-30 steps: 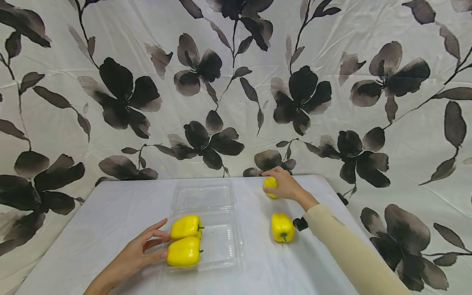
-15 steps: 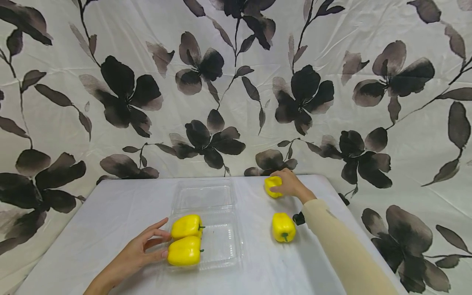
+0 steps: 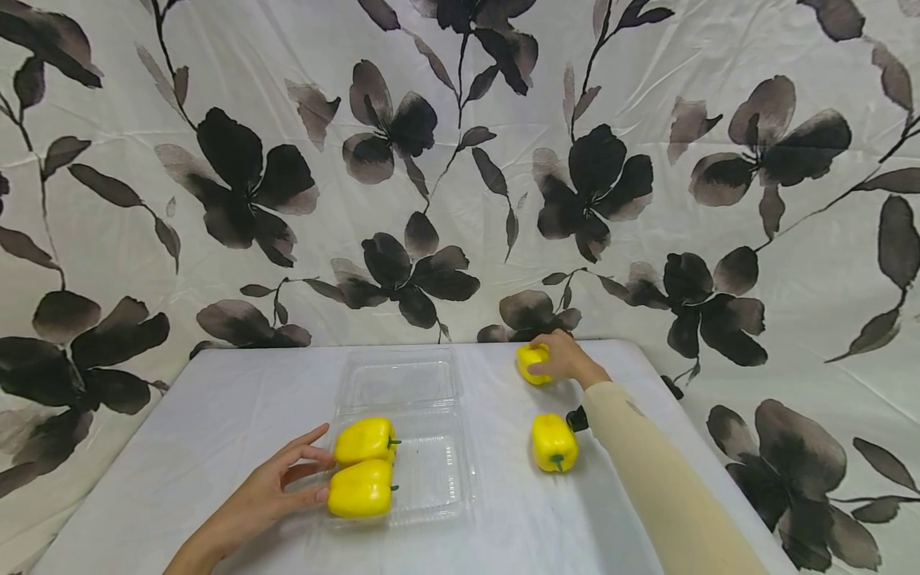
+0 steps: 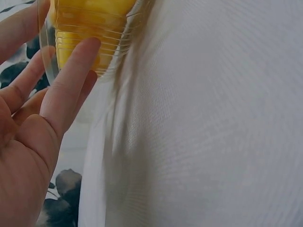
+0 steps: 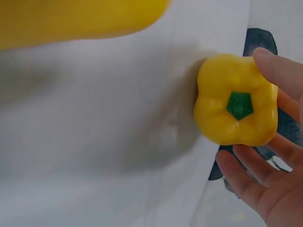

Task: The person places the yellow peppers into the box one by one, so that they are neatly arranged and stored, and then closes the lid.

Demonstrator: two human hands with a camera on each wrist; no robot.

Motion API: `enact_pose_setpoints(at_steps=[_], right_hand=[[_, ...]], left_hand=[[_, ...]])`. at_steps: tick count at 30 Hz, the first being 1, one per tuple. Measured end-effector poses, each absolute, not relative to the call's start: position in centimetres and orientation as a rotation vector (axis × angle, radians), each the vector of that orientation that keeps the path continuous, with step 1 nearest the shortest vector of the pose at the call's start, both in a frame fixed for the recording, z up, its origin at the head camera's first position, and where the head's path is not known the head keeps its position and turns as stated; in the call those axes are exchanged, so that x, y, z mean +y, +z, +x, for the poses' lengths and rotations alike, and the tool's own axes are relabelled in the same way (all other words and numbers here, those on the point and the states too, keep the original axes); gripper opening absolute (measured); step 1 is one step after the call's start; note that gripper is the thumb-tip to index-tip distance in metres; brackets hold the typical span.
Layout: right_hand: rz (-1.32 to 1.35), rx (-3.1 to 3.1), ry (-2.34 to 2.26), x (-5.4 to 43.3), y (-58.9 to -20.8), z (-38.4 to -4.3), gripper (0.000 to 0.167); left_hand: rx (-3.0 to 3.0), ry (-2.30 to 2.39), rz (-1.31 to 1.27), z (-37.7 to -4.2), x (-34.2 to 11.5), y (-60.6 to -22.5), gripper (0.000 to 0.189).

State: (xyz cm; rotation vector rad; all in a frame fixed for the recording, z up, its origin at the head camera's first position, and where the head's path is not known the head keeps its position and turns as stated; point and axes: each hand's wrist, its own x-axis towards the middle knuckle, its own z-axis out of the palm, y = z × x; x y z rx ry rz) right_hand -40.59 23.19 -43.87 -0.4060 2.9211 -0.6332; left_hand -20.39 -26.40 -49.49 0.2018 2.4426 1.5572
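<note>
Two yellow bell peppers (image 3: 365,441) lie side by side in the left half of a clear plastic clamshell container (image 3: 431,507), stems to the right. My left hand (image 3: 276,487) rests against the container's left wall, fingers spread; in the left wrist view the thumb (image 4: 71,85) touches the ribbed side. At the table's far right, my right hand (image 3: 568,359) holds another yellow bell pepper (image 5: 234,101), thumb on one side and fingers on the other. Its green stem faces the right wrist camera. A further yellow bell pepper (image 3: 554,443) lies nearer, beside the right forearm.
The container's lid (image 3: 398,383) lies folded back toward the table's far edge. A white cloth covers the table (image 3: 216,415). Behind it hangs a floral curtain (image 3: 503,200). A black wrist device (image 3: 577,419) sits under the right sleeve, close to the nearer pepper.
The right hand and forearm have shifted slightly, with the hand still at the far pepper. The left hand and the peppers in the container stay in place; the head view has drifted a little.
</note>
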Motion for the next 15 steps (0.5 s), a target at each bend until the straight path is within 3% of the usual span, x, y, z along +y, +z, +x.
enact_pose_setpoints(at_steps=[15], right_hand=[[-0.417, 2.919, -0.526, 23.01, -43.4, -40.6, 0.045]], left_hand=[[2.435, 1.571, 0.232, -20.34, -26.47, -49.63, 0.05]])
